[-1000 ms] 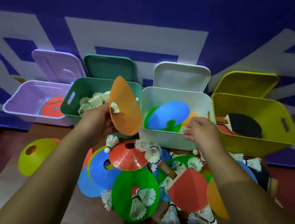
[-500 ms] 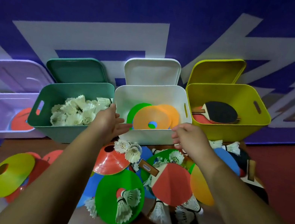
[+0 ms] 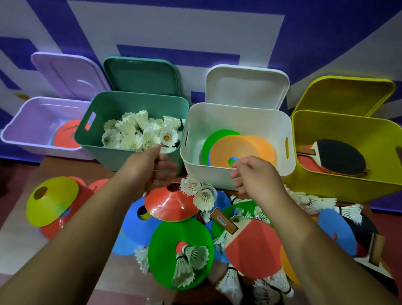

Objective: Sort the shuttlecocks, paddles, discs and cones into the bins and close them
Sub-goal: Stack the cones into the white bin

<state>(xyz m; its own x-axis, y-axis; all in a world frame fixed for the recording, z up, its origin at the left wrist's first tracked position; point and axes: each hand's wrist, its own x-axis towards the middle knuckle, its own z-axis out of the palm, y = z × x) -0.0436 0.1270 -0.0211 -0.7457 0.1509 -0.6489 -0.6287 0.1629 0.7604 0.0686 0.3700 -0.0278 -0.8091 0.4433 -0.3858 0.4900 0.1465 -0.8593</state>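
Two empty hands, fingers loose: left hand (image 3: 150,167) beside red cone (image 3: 171,205), right hand (image 3: 259,180) near orange disc (image 3: 235,149).

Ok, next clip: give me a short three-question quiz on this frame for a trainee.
1. True or false: the paddles lie in the yellow bin.
2. What fills the green bin? A) tennis balls B) shuttlecocks C) skipping ropes
3. Fill in: the left hand and the right hand each hold ____.
Key: 1 true; 2 B; 3 nothing.
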